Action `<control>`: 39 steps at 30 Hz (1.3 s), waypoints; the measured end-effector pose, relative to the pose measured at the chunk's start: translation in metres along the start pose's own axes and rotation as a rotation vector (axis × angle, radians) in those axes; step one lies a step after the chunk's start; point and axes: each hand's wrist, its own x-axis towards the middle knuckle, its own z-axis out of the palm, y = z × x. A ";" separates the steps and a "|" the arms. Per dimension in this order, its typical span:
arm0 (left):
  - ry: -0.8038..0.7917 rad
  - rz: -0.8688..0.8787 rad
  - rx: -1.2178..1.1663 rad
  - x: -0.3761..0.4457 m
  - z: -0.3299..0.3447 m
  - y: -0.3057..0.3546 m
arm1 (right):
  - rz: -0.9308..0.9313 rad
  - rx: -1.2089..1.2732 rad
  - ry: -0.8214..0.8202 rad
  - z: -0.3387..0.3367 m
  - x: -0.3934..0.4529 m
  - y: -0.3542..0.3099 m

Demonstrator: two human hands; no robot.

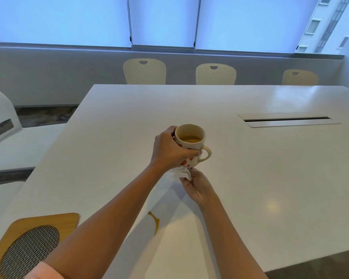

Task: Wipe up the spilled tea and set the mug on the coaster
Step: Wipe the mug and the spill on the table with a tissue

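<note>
Cream mug (190, 144) w/ red hearts, held up over white table (250, 168), mid-scene.
L hand (170, 151) wraps mug body, handle pointing right; tea inside. R hand (197, 188) pinches white tissue (181, 174) just under mug base. Amber tea streak (155, 222) on table nearer, btwn forearms. Wood coaster (44, 226) w/ mesh centre near left, well apart from mug.

The left hand (169, 152) is gripping a cream mug (190, 146) with red hearts, holding it apparently just above the white counter (250, 168). Tea is sitting inside the mug. The right hand (197, 188) is pinching a crumpled white tissue (182, 173) against the mug's base. A thin streak of spilled tea (155, 221) is lying nearer the person, and a wooden coaster (31, 245) with a woven centre is resting at the counter's near left corner.
</note>
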 end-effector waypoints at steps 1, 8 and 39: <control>0.007 -0.002 0.001 0.001 -0.001 0.000 | 0.003 -0.009 -0.004 -0.001 -0.002 0.000; 0.048 -0.023 0.011 0.006 -0.006 -0.005 | 0.017 -0.154 0.035 -0.006 -0.017 -0.018; 0.139 -0.137 -0.010 -0.012 0.007 -0.008 | -1.156 -1.246 0.357 0.022 -0.030 -0.028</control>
